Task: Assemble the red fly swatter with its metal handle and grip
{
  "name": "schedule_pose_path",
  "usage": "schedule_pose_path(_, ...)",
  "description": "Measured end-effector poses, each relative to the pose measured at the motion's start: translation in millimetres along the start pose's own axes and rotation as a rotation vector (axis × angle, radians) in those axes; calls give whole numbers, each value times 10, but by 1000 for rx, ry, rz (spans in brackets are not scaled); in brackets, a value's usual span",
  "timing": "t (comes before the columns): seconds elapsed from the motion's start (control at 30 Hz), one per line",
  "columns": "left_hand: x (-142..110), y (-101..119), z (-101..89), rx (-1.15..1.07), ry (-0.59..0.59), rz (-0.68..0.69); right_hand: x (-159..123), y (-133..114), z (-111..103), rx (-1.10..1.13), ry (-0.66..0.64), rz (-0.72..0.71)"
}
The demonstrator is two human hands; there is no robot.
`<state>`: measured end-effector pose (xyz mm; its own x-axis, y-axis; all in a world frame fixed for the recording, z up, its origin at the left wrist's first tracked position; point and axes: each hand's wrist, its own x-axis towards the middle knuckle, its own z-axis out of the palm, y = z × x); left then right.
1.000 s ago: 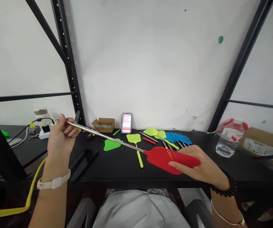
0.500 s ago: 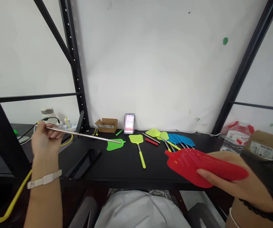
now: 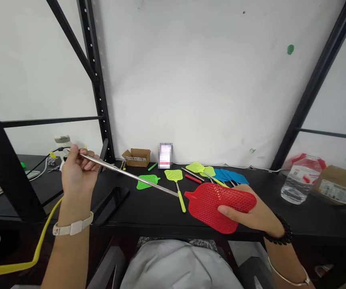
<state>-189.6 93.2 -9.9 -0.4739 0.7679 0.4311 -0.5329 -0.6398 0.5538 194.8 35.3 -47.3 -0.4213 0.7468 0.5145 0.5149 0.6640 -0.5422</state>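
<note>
Two hands were closed above the worktop point(image 3: 148, 210): fingers of my left hand point(image 3: 78, 172) pinched the rod point(image 3: 130, 175), slanting down rightward, its free tip just short of the neck on the red head point(image 3: 210, 206) gripped by my right hand point(image 3: 258, 212).

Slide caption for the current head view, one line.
Left hand holds a metal rod, its tip short of the red swatter head in the right hand.
</note>
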Motion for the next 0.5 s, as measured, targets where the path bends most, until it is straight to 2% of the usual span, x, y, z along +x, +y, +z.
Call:
schedule_pose_path(0.3,-13,-31,11,-18,-63,0,14,-13,69,109,-30,46)
schedule_pose_path(0.5,-31,-24,25,-29,-61,-2,11,-5,69,106,-46,62)
